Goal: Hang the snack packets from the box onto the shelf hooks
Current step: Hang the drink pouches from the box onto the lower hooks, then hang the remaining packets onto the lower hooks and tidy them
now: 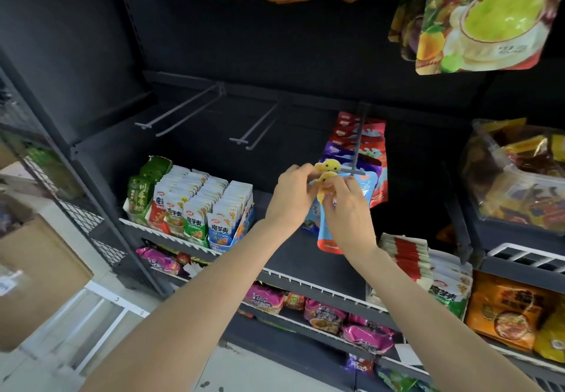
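The blue snack packet [325, 232] with the yellow top is right at the front tip of the loaded hook [356, 147], both hands pinching its top edge: left hand [289, 199], right hand [348, 208]. Red and purple packets [363, 144] hang behind. 2 bare hooks [183, 110] sit left.
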{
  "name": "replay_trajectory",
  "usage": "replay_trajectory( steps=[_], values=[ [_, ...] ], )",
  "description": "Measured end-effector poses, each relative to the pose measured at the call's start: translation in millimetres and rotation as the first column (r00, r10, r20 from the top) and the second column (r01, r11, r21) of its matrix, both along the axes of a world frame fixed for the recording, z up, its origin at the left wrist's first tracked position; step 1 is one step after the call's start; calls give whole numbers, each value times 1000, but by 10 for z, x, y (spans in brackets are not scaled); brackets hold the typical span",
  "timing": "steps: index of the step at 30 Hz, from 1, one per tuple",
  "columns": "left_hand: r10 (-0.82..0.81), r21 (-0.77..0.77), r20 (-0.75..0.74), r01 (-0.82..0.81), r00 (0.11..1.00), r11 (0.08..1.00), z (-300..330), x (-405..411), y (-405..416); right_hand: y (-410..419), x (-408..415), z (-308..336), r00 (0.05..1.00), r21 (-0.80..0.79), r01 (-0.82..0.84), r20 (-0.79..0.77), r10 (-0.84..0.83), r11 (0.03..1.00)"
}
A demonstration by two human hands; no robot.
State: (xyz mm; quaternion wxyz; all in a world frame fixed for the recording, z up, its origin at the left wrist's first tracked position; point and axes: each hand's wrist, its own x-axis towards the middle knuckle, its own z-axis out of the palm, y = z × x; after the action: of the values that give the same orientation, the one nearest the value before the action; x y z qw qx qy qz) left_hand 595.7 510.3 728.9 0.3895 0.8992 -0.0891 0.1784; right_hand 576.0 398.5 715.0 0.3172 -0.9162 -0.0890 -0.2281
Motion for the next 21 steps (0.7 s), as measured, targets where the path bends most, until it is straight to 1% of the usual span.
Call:
replay_trajectory(
  steps=[2, 4, 6, 9, 13, 17, 19, 21],
  values=[
    [-4, 28, 14, 3, 1000, 1000, 5, -1, 123, 97, 10, -36, 999, 13, -28, 36, 27, 1000],
    [22, 80, 32, -24, 999, 996, 0, -36, 307, 229, 0, -60, 997, 7, -63, 37, 63, 998],
    [58, 141, 46, -64, 997, 988, -31, -102, 562, 426, -19, -75, 994, 1, -107, 4, 107, 994],
    [162, 261, 32, -165, 986, 951, -109, -205, 1073, 851, -23, -103, 980, -42, -190, -71, 186, 981],
    [320, 320, -1, -302, 948, 898, -182, -352, 1937, 1666, 16, -130, 936, -76, -317, -187, 299, 945],
    [458, 319, -33, -425, 889, 847, -221, -555, 2959, 2710, 40, -193, 889, -118, -425, -244, 388, 898],
    [489, 254, -70, -459, 869, 851, -247, -658, 3510, 3276, 33, -228, 858, -104, -480, -262, 442, 871],
    [528, 146, -125, -511, 840, 847, -311, -766, 4042, 3827, 16, -270, 819, -84, -542, -274, 504, 836]
  ],
)
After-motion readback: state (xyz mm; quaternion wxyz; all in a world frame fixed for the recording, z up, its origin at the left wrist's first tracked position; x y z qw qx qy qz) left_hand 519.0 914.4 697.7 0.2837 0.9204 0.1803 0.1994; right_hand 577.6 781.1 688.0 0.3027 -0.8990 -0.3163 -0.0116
